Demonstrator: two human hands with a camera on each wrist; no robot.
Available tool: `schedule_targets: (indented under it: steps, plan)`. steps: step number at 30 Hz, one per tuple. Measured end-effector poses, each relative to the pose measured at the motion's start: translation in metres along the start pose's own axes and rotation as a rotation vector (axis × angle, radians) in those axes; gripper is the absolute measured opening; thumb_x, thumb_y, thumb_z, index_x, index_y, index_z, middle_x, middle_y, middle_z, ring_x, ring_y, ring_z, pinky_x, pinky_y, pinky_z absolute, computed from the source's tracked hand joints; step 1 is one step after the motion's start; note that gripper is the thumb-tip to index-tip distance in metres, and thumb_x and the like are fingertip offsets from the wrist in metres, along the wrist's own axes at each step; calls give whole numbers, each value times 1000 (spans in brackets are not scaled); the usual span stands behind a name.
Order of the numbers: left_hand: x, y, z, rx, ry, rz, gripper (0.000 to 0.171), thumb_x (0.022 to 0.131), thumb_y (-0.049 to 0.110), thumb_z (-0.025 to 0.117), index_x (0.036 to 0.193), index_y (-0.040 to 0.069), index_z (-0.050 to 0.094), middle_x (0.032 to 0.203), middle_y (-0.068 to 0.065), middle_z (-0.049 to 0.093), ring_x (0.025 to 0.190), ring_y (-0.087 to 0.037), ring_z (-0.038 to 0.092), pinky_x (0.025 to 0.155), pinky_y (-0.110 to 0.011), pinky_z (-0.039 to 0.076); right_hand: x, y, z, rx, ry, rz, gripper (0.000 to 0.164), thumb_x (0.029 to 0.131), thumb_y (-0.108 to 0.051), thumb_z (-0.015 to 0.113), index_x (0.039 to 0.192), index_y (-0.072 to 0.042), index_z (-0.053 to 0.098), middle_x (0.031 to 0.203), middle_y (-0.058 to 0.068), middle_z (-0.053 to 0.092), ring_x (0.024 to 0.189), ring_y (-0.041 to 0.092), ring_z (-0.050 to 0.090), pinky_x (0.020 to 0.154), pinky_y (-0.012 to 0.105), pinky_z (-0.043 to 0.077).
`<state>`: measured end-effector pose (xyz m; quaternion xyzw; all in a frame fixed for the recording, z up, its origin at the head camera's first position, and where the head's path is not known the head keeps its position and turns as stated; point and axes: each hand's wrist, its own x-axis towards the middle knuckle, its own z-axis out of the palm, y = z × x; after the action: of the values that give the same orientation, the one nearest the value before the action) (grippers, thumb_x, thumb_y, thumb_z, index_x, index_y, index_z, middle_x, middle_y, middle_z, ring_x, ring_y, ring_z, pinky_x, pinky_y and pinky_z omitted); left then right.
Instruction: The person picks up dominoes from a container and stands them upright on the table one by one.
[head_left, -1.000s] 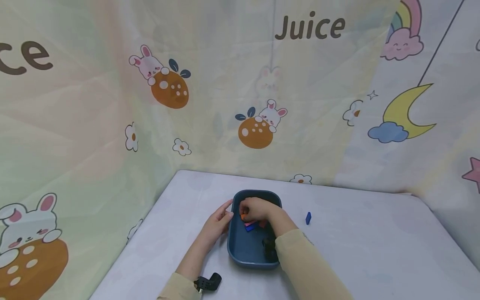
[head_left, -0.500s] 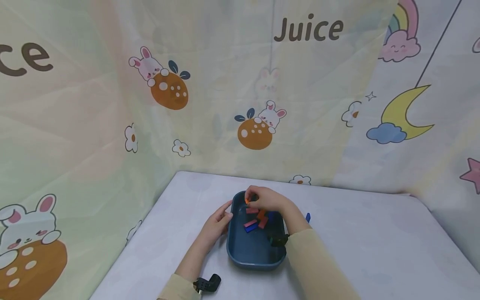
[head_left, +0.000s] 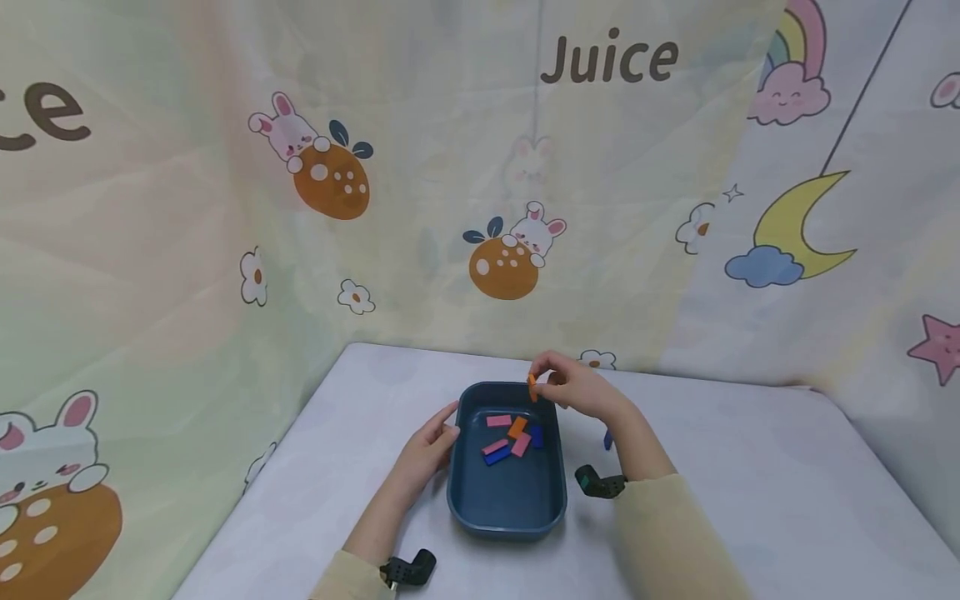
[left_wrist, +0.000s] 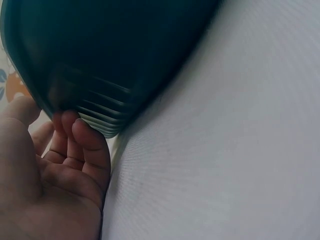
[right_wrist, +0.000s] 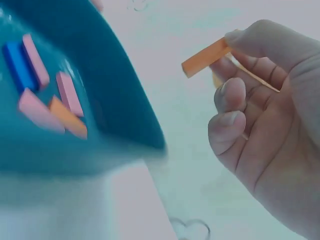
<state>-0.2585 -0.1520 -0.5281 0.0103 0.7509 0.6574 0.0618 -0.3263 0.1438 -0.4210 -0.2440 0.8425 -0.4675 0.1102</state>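
Note:
A dark blue-green plastic bin (head_left: 506, 504) stands on the white table. In it lie small pink blocks (head_left: 498, 421), blue blocks (head_left: 497, 456) and an orange block (head_left: 517, 427). My right hand (head_left: 581, 390) is at the bin's far right corner and pinches an orange block (right_wrist: 206, 57) between thumb and finger; in the right wrist view this block is apart from the bin's wall. At the bin's left side, my left hand (head_left: 426, 454) rests its fingertips (left_wrist: 90, 135) against the outer wall, with the thumb by the rim.
A blue block (head_left: 607, 439) stands on the table right of the bin, partly covered by the right forearm. Printed cloth walls (head_left: 420, 167) enclose the table (head_left: 697, 467) at the back and sides. Each wrist wears a black camera (head_left: 600, 483).
My right hand has lifted an orange block from among the others and moved it up and right, to the bin's far right corner. The left hand stays at the bin's side.

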Motion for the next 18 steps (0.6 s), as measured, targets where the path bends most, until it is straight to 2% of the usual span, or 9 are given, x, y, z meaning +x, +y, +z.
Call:
schedule_targets:
  steps: [5, 13, 18]
  plan:
    - [0, 0, 0, 1, 3, -2, 50, 97, 44, 60, 145, 41, 46, 105, -11, 59, 84, -21, 58, 73, -30, 50, -28, 16, -18, -23, 90, 34, 22, 96, -25, 65, 115, -17, 59, 97, 12, 63, 68, 24, 51, 60, 32, 45]
    - [0, 1, 0, 8, 12, -14, 50, 97, 45, 60, 144, 41, 46, 105, -9, 59, 87, -22, 60, 75, -31, 51, -69, 53, -36, -19, 225, 95, 25, 96, -26, 65, 117, -17, 55, 102, 11, 62, 70, 22, 53, 60, 31, 47]
    - [0, -1, 1, 12, 12, -18, 52, 95, 48, 60, 145, 41, 46, 106, -8, 59, 89, -21, 60, 76, -31, 51, -87, 74, -43, 0, 261, 127, 28, 97, -27, 64, 119, -15, 53, 104, 21, 63, 67, 21, 52, 63, 35, 46]
